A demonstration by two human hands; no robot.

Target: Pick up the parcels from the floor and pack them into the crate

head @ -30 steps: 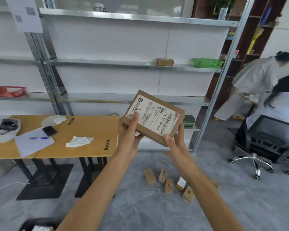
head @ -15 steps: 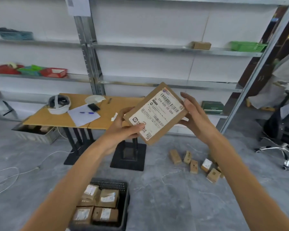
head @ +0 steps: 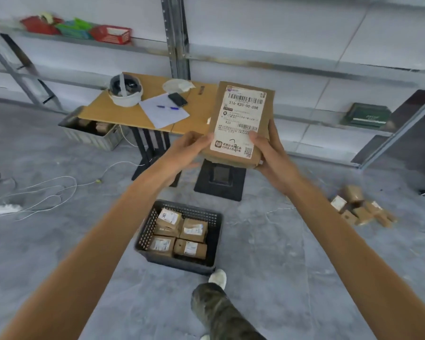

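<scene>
A flat brown parcel with a white barcode label stands upright at chest height, held at its lower end by both hands. My left hand grips its lower left edge, thumb on the label. My right hand grips the lower right edge, thumb on the label too. Below on the floor sits a dark plastic crate with several small labelled parcels inside. More small parcels lie in a loose heap on the floor at the right.
A wooden table on black feet stands behind the crate, bearing a white helmet, paper, pen and phone. A metal bin sits under it. White cables trail on the left floor. Steel shelving lines the wall. My leg and shoe are just in front of the crate.
The view swung left and down, bringing the crate to centre. The parcel turned from tilted to upright, and my right hand moved from its upper right edge to its lower right edge.
</scene>
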